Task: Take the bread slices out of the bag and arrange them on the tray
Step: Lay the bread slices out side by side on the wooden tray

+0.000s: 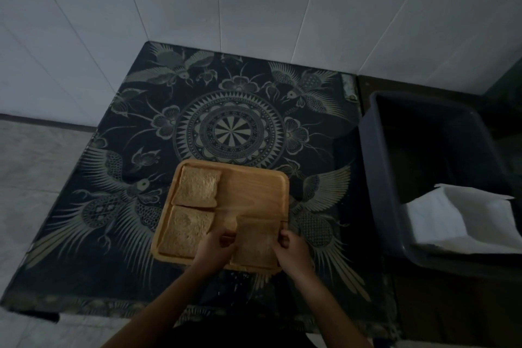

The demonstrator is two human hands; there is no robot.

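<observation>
Both forearms, nearest the camera, entered bare from the bottom edge and met over the near right part of the tray. Left hand (216, 246) was curled with its fingers pinching the left edge of a bread slice (255, 243); right hand (291, 246) was likewise closed on the slice's right edge. This third slice was roughly square, pale brown and porous, with a darker crust rim; it sat in the tray's near right quarter, and whether it lay flat or was slightly lifted could not be told.

Second slice (187, 230) lay flat in the near left quarter, just beside the left hand. Far slice (199, 186) lay flat in the far left quarter, its near edge almost touching the second slice. Both showed the same coarse crumb and thin crust.

Wooden tray (254, 186) was square with rounded corners and a low raised rim, smooth light-orange grain; its far right quarter was bare wood.

Tray rested on the surface (169, 93), covered by a dark cloth printed with pale birds, flowers and a central round medallion.

To the right stood a dark rectangular plastic bin (395, 178) with rounded rim, holding crumpled white paper or plastic (457, 220). White tiled wall (254, 3) stood behind.
</observation>
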